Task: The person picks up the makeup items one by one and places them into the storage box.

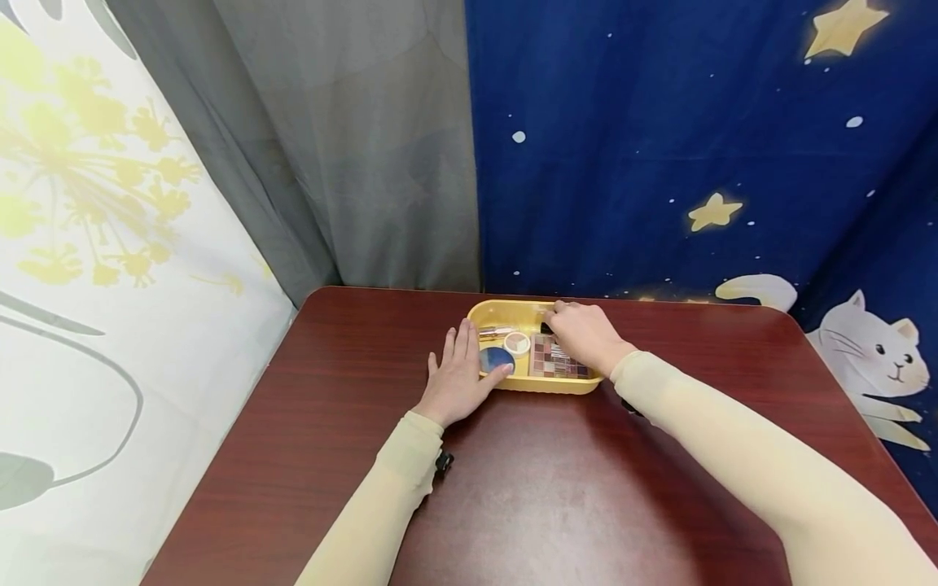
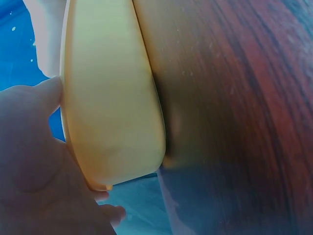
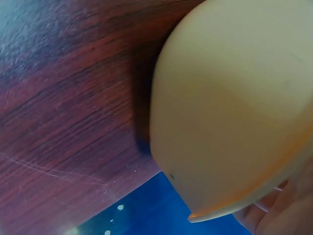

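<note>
A yellow plastic tray (image 1: 545, 387) holds cosmetics near the table's far edge. My left hand (image 1: 456, 378) rests along the tray's left rim, its fingers fairly straight and the thumb over the near edge. Beside that thumb lies a round blue compact (image 1: 497, 360). A small round white-rimmed pan (image 1: 516, 344) and slim tubes (image 1: 497, 332) sit next to it. My right hand (image 1: 584, 332) reaches over the right side, fingers curled down at a small black-ended item (image 1: 545, 329), which they partly hide. Under that hand lies an eyeshadow palette (image 1: 550, 360) with many coloured squares.
The dark red-brown wooden table (image 1: 572, 488) extends around the tray. Behind it hang a grey curtain (image 1: 381, 146) and a blue star-patterned curtain (image 1: 623, 146). A white printed cloth (image 1: 110, 325) hangs at the left.
</note>
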Demonstrator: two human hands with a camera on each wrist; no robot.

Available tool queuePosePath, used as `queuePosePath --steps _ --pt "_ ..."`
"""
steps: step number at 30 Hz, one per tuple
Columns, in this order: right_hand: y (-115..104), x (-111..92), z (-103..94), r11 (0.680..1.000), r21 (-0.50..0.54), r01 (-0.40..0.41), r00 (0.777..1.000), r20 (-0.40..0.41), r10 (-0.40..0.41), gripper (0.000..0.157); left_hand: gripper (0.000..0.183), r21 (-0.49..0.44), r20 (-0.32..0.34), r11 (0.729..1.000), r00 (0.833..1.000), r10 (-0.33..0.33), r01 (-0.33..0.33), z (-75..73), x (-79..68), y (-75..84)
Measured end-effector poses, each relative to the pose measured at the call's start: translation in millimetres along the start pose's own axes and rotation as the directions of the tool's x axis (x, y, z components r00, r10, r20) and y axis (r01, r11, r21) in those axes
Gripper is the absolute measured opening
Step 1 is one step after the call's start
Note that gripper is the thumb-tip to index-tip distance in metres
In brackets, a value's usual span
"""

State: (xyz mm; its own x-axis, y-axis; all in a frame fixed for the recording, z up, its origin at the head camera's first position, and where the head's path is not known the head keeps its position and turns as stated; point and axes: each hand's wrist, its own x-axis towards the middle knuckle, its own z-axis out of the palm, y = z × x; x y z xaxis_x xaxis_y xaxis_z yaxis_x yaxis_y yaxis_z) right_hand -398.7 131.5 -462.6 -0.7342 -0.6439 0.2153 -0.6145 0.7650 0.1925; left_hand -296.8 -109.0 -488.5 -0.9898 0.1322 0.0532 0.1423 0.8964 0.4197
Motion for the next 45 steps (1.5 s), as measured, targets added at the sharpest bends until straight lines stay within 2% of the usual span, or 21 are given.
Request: queuePosePath --steps 10,17,22,32,45 --pt "1 2 5.2 0.999 -0.036 0.009 1.000 0.000 -0.009 0.023 0.102 -0.001 -0.009 1.000 1.000 0.005 -0.005 -2.5 -0.6 0.6" --pt "5 2 9.3 0.999 -0.035 0.007 1.000 -0.020 -0.007 0.011 0.102 -0.007 -0.008 1.000 1.000 0.003 -0.004 -1.9 -0.9 0.8" --pt "6 3 10.4 0.999 -0.039 -0.005 1.000 -0.019 0.004 0.009 0.103 -0.012 -0.003 1.000 1.000 0.007 -0.007 -1.7 -0.1 0.4" --pt "5 2 9.3 0.999 -0.024 -0.031 1.000 0.006 0.031 0.013 0.103 -0.004 0.000 1.000 1.000 0.012 -0.012 -1.0 1.7 0.4" --pt "-1 2 10.0 0.998 0.029 -0.053 0.999 0.012 0.053 0.021 0.103 0.014 -0.004 1.000 1.000 0.006 -0.006 -6.0 -4.0 -0.5"
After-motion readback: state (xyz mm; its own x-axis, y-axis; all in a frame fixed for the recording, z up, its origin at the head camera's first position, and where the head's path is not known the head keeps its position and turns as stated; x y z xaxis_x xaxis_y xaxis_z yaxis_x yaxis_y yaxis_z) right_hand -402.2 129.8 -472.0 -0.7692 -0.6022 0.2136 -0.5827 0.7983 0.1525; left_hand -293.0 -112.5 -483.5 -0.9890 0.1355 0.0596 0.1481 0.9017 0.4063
